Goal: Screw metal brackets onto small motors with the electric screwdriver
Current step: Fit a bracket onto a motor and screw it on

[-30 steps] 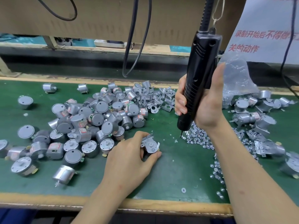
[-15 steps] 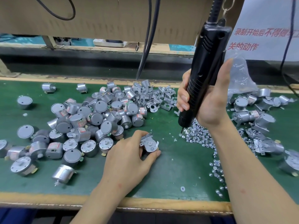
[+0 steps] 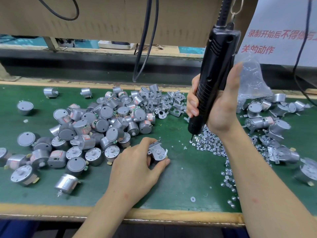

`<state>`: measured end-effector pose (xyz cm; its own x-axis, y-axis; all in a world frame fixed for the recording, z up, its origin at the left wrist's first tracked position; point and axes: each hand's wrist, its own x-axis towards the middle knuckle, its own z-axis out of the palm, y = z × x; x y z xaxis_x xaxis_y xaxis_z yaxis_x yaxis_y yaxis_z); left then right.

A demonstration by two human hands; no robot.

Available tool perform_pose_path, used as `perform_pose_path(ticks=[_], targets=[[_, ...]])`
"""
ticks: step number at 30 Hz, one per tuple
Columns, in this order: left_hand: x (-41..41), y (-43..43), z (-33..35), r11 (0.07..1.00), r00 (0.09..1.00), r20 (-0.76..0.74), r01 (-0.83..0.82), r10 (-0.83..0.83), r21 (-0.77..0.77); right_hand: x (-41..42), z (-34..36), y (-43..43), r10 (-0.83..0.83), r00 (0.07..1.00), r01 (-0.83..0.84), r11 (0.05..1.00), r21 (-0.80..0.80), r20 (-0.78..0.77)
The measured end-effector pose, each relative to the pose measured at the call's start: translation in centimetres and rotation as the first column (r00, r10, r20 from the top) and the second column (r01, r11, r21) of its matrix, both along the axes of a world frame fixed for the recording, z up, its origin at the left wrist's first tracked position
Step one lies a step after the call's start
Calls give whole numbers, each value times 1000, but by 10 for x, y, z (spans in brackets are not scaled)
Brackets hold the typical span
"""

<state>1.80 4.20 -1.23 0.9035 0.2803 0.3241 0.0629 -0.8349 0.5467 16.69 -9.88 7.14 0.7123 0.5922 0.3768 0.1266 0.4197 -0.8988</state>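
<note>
Gripping the electric screwdriver (image 3: 216, 69) nearly upright, the right hand (image 3: 221, 109) holds its bit (image 3: 192, 137) at the screws (image 3: 211, 145), right of the motor (image 3: 157, 152) pinched in the left hand's (image 3: 135, 167) fingers (image 3: 163, 162).

The left hand (image 3: 137, 164) lies low at near centre, palm down, fingers and thumb curled round a bracketed motor (image 3: 157, 152). The right hand (image 3: 219, 107), raised farther right, wraps round the electric screwdriver (image 3: 216, 66), its forearm reaching in from the near right.
</note>
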Motion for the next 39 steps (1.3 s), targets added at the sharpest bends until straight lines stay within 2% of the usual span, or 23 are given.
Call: perform_pose_path(ticks=[15, 22, 28, 39], targets=[[0, 3, -2, 1000, 999, -27, 21, -21, 0, -4, 5, 1, -50, 999, 50, 998, -32, -11], [0, 3, 0, 998, 997, -51, 62, -62, 4, -22, 19, 11, -85, 995, 83, 996, 30, 57], [1, 3, 1, 998, 998, -14, 63, -64, -27, -38, 22, 21, -78, 991, 74, 996, 39, 112], [1, 0, 2, 998, 998, -8, 60, -60, 5, -47, 20, 31, -111, 988, 102, 991, 90, 103]])
